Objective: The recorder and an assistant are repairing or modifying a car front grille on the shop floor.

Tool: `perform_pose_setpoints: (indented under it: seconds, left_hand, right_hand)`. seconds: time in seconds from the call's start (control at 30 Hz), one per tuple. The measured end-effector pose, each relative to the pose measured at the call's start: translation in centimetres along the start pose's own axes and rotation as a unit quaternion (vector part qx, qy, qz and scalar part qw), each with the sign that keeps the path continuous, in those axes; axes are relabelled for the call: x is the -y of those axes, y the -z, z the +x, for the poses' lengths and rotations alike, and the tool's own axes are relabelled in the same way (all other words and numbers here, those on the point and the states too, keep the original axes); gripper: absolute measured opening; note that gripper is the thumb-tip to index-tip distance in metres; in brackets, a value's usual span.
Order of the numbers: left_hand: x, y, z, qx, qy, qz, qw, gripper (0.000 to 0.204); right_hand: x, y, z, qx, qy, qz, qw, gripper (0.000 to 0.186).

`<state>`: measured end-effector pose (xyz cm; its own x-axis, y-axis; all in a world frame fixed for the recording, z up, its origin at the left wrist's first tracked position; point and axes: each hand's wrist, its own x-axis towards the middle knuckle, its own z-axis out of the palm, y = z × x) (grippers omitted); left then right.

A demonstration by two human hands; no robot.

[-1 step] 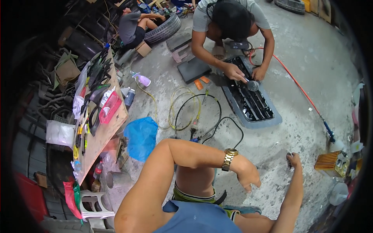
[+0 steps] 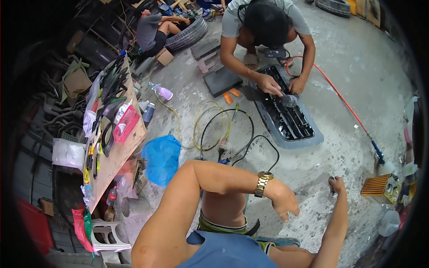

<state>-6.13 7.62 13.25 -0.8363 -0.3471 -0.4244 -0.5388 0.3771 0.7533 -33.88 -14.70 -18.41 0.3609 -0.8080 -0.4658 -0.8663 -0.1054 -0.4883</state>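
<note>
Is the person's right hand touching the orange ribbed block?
Apart: the head view shows grey floor between the right hand and the orange ribbed block.

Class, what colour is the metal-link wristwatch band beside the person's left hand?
The metal-link wristwatch band is gold-coloured, best seen in the head view.

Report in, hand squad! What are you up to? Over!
Left hand: hanging, nothing visible held. Right hand: gripping small dark object, kind unclear. Black cable: on floor beyond left hand.

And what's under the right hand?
At the right hand, part of a small grey object shows, with the floor around; whatever the palm covers can't be seen.
</note>
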Motion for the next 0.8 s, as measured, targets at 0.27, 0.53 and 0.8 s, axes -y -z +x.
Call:
perform_pose_setpoints:
  seconds: [0.27, 0.53, 0.8]
  left_hand:
    - [0.2, -0.3, 0.1, -0.008, -0.010, -0.003, 1.000, 0.046]
    - [0.2, -0.1, 0.1, 0.002, -0.014, -0.001, 1.000, 0.049]
    - [0.1, 0.3, -0.1, 0.006, 0.000, -0.005, 1.000, 0.049]
  right_hand:
    - [0.9, 0.2, -0.6, 0.011, 0.000, 0.022, 1.000, 0.058]
    - [1.4, 0.8, -0.7, 0.069, -0.025, 0.050, 0.996, 0.057]
    - [0.7, 0.5, -0.2, 0.056, -0.030, 0.048, 0.997, 0.058]
